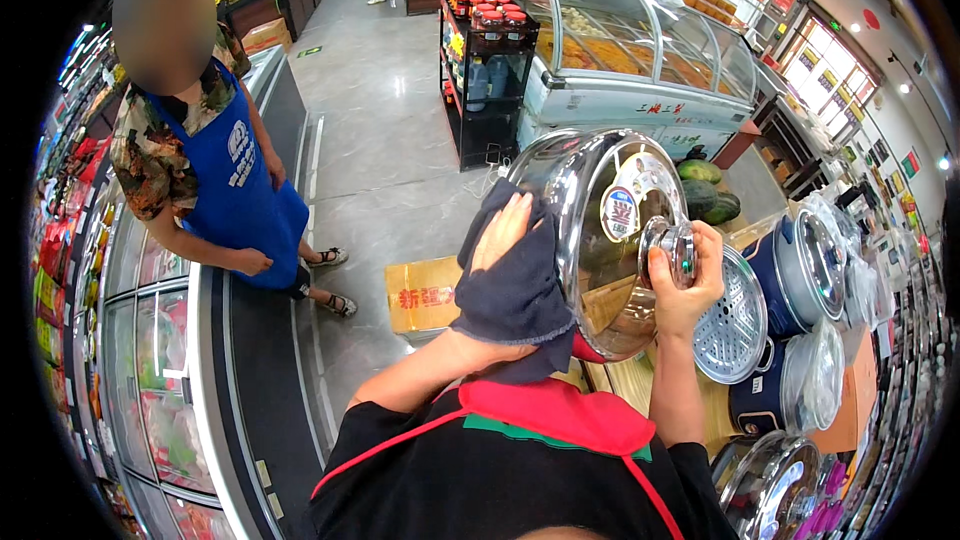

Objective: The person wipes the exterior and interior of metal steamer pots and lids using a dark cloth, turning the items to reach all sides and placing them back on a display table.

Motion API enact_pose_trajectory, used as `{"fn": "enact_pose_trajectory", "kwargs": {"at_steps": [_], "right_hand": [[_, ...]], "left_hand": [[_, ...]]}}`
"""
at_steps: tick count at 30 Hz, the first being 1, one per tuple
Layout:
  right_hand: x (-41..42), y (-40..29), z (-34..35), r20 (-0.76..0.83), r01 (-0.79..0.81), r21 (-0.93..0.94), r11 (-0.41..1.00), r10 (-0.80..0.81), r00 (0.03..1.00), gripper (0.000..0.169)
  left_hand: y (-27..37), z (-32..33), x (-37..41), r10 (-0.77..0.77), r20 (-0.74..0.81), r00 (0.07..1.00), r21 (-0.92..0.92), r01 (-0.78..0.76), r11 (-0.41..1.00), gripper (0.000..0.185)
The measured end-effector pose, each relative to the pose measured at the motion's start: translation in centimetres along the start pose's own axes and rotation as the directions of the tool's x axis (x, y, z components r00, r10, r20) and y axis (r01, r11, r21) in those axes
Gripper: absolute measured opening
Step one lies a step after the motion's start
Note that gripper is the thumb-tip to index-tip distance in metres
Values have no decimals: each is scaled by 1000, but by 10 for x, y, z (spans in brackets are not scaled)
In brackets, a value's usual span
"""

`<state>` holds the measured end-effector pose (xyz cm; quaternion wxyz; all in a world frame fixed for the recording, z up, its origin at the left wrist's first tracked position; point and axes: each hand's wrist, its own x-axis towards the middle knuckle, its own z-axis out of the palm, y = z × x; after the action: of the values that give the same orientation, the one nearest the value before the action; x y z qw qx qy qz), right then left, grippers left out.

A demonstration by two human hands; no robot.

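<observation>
A large domed glass pot lid (pixel 600 292) with a steel rim and round stickers is held up before me, tilted on its side. My right hand (pixel 686 285) grips its shiny round knob. Against the lid's rim and outer side lies a dark cloth (pixel 517 307), with my left hand (pixel 502 240) pressed on it, fingers partly covered by its folds. Just right of the lid is a perforated metal steamer tray (pixel 731 322). What the left fingertips touch behind the cloth is hidden.
A person in a blue apron (pixel 240 165) stands at the left beside a chest freezer (pixel 202 390). Boxed pots (pixel 757 390) and another glass lid (pixel 772 480) crowd the right. A cardboard box (pixel 420 292) sits on the floor; watermelons (pixel 697 195) lie beyond the lid.
</observation>
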<state>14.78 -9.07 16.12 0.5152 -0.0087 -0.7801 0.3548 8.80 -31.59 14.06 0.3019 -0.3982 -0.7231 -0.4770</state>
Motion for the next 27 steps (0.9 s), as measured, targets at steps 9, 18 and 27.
{"fn": "enact_pose_trajectory", "kwargs": {"at_steps": [9, 18, 27], "right_hand": [[-1, -33, -9, 187, 484, 31, 875, -481, 857, 49], [-12, -7, -17, 76, 283, 114, 952, -292, 953, 50], [-4, -14, -12, 209, 379, -38, 924, -364, 908, 47]], "left_hand": [[-79, -14, 43, 205, 404, 891, -105, -178, 978, 32], [-102, 14, 113, 179, 392, 902, -334, -42, 942, 34], [-86, 8, 56, -190, 297, 936, -458, 314, 832, 38]]}}
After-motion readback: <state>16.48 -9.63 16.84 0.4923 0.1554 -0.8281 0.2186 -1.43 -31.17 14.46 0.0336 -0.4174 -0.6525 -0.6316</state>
